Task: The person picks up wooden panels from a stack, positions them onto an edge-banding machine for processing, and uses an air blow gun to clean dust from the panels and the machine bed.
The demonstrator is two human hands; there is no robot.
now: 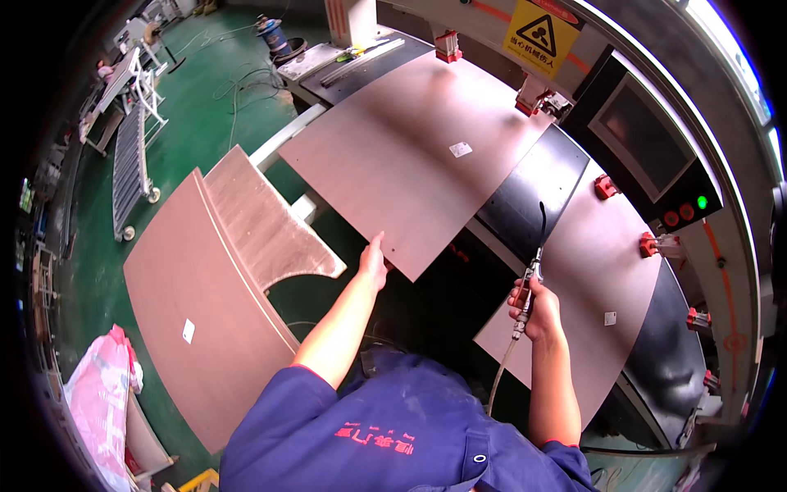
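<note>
A large brown panel (426, 156) lies on the machine bed in front of me, its near corner jutting out over the edge. My left hand (375, 262) grips that panel's near edge, with some fingers hidden beneath it. In my right hand (537, 310) is an air blow gun (529, 287), its thin dark nozzle pointing away from me over the black bed (537, 193). A hose (502, 369) runs from the gun down towards my body. Right of this, a second brown panel (602, 279) rests on the bed. Both panels carry small white labels.
A stack of brown panels (201, 320) stands at my left, beside a board with a curved cut-out (266, 217). Red clamps (607, 187) line the machine beam. A control screen (643, 135) and yellow warning sign (541, 37) overhang the right. A roller rack (131, 172) stands far left.
</note>
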